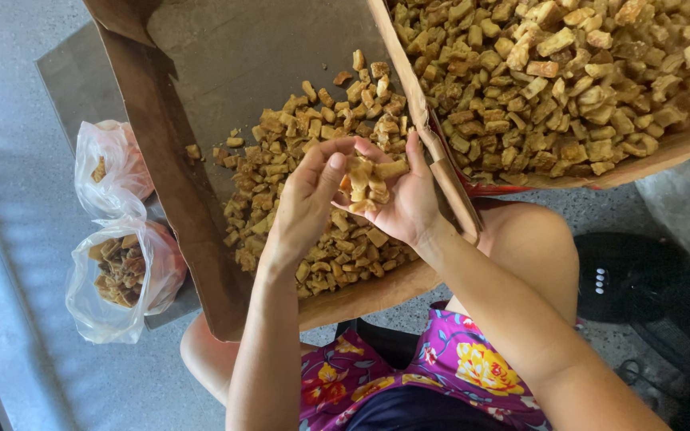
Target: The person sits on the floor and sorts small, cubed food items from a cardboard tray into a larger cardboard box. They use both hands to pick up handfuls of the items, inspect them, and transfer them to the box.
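Observation:
My right hand (407,203) is cupped palm up over a cardboard box (193,215) and holds a small heap of golden-brown fried pieces (369,185). My left hand (307,199) reaches into that heap, its thumb and fingertips touching the pieces at the top. Below both hands lies a loose pile of the same fried pieces (313,136) on the box floor. The box rests across my knees.
A second cardboard box (680,144), filled with fried pieces (569,72), sits at the upper right. Two clear plastic bags (117,271) with darker pieces lie left of the first box on a grey floor (9,160). A black fan (624,275) stands at the right.

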